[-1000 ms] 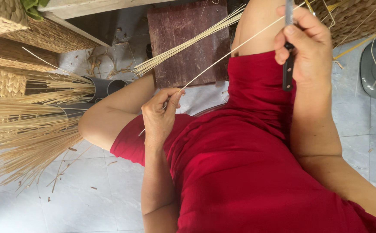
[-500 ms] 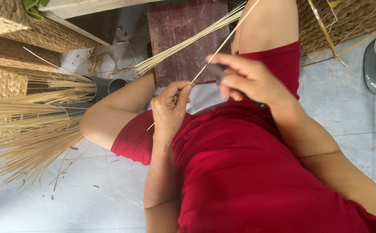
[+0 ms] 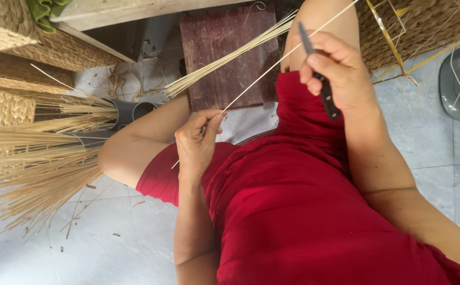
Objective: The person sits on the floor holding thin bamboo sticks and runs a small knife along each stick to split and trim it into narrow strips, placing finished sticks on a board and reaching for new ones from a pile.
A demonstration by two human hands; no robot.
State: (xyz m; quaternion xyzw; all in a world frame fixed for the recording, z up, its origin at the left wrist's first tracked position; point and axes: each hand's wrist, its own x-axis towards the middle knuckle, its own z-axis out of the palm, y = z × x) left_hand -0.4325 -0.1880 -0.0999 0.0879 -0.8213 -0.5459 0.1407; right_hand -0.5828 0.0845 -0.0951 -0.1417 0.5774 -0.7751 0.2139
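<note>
**Thin reed pinched in one hand, knife gripped in the other**

Pale floor tiles (image 3: 425, 142) strewn with bits of fibre lie under the seated person in red; a dark wooden board (image 3: 224, 53) sits just beyond the fingers. The left hand (image 3: 198, 145) has thumb and fingertips pinched together on one thin reed strip (image 3: 272, 68), which runs up and away from the fingers past the right hand; its short lower end pokes out below the palm. The right hand (image 3: 341, 74) is clenched around the dark handle of a single knife (image 3: 317, 76), blade pointing away above the knuckles, beside the strip; whether blade and strip touch I cannot tell. Beyond the left fingers a bundle of reeds (image 3: 230, 58) crosses the board. Outward of the left hand, two grey tubes (image 3: 129, 113) hold sheaves of straw (image 3: 40, 158) fanning outward; three woven baskets (image 3: 8, 63) are stacked past them; another woven basket (image 3: 430, 26) stands beyond the right fingers, contents hidden.
</note>
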